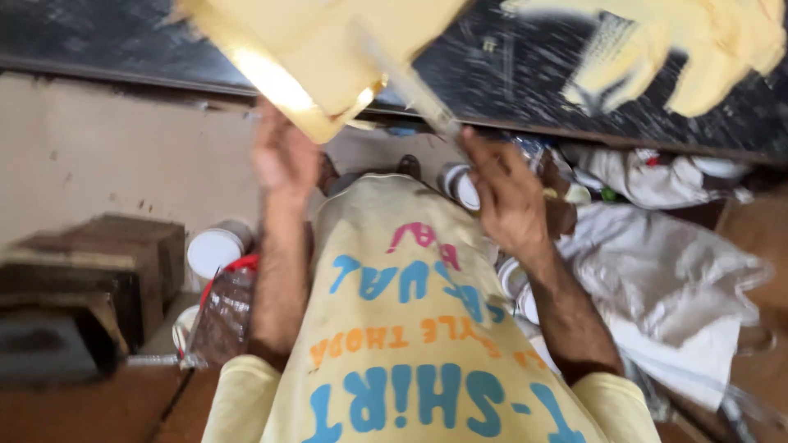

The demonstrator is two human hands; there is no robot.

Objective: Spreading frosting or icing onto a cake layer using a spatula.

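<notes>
Head view, looking down the person's own chest: the left hand [283, 156] is curled around the lower edge of a yellow-coated board [324, 57] held above it, fingers pressed together on the edge. Beside it, the right hand [509, 197] pinches a thin blade-like tool [406, 82] that slants up onto the board. Wet coating could drip onto the shirt [410, 328] below, and the blurred board looks unsteady enough to slip.

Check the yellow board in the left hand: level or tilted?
Tilted. The yellow board slants in the left hand, its lit edge running diagonally; the right hand holds a thin tool.
</notes>
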